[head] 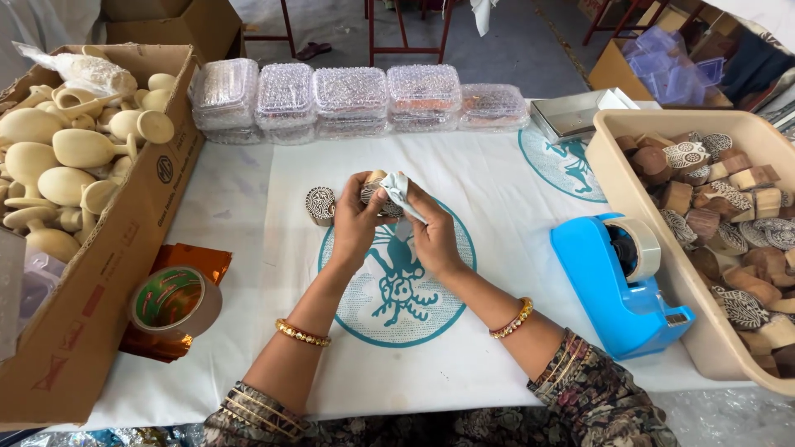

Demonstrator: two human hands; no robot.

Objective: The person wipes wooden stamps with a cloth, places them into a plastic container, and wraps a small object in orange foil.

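My left hand (356,222) holds a carved wooden stamp block (374,193) up over the middle of the table. Against that block my right hand (432,236) presses a white cloth (398,189), gripped in its fingers. A second carved wooden block (320,205) lies on the white sheet (497,273) just left of my left hand. Both wrists wear gold and red bangles.
A cardboard box (108,265) of pale wooden spoons stands at the left, with a roll of brown tape (175,302) beside it. A blue tape dispenser (621,281) and a beige tub (629,207) of carved blocks sit right. Clear plastic boxes (352,99) line the back.
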